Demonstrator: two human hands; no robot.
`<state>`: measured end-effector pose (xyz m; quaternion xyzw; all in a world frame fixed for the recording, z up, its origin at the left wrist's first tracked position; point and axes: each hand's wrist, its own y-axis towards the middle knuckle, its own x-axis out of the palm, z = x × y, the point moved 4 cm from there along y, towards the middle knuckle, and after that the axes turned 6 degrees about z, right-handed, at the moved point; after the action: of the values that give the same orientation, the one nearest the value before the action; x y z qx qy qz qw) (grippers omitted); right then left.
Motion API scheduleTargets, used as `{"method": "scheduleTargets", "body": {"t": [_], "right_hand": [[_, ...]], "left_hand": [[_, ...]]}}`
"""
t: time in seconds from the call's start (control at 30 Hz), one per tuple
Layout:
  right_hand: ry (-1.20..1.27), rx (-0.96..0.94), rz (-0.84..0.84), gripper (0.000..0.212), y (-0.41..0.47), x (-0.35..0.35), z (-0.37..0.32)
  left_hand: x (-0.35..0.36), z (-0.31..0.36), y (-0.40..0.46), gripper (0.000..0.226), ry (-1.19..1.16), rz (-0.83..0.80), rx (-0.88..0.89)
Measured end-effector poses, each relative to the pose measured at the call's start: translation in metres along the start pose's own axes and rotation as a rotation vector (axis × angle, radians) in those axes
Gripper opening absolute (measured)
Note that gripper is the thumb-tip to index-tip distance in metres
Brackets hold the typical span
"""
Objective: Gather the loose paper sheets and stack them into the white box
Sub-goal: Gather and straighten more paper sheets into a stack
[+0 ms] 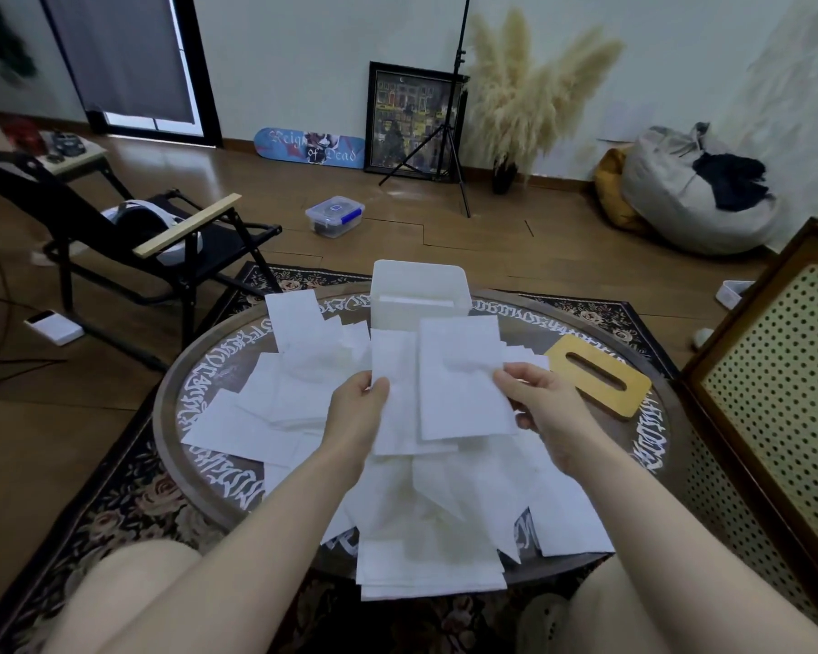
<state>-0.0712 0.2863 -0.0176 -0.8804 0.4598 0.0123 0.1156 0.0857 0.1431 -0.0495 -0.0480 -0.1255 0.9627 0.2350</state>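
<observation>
Holding two paper sheets (445, 394) just in front of one white box (419, 295): left hand (357, 413) and right hand (546, 408) both pinching. Many loose sheets (265, 417) lying around box on tabletop (652, 446), uncountable.

left hand (356, 417): raised, thumb pinching sheets' left edge | right hand (546, 408): raised, thumb over, fingers curled under right edge | forearms: both bare, extended forward, converging toward the grip

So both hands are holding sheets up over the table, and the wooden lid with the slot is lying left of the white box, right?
Not quite: in the head view the wooden lid lies right of the white box, not left. Both the left hand and right hand do hold sheets over the table.
</observation>
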Motion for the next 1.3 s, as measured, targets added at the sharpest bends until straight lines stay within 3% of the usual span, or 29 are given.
{"method": "scheduleTargets", "body": {"t": [0.3, 0.63, 1.0, 1.2, 1.3], "right_hand": [[0.006, 0.000, -0.076, 0.010, -0.009, 0.027, -0.002], [-0.007, -0.017, -0.053, 0.016, -0.017, 0.030, -0.006], [-0.058, -0.029, -0.065, 0.011, -0.016, 0.028, -0.002], [-0.083, -0.034, -0.066, 0.007, -0.014, 0.028, 0.001], [-0.089, -0.029, -0.064, 0.021, -0.012, 0.028, 0.003]], "left_hand": [[0.010, -0.003, -0.005, 0.023, -0.139, -0.090, -0.116], [0.014, 0.001, -0.011, 0.022, -0.255, -0.138, -0.124], [0.017, 0.001, -0.010, 0.044, -0.275, -0.229, -0.115], [0.013, -0.001, -0.007, 0.027, -0.194, -0.148, -0.043], [0.010, -0.001, -0.006, 0.024, -0.220, -0.118, -0.019]]}}
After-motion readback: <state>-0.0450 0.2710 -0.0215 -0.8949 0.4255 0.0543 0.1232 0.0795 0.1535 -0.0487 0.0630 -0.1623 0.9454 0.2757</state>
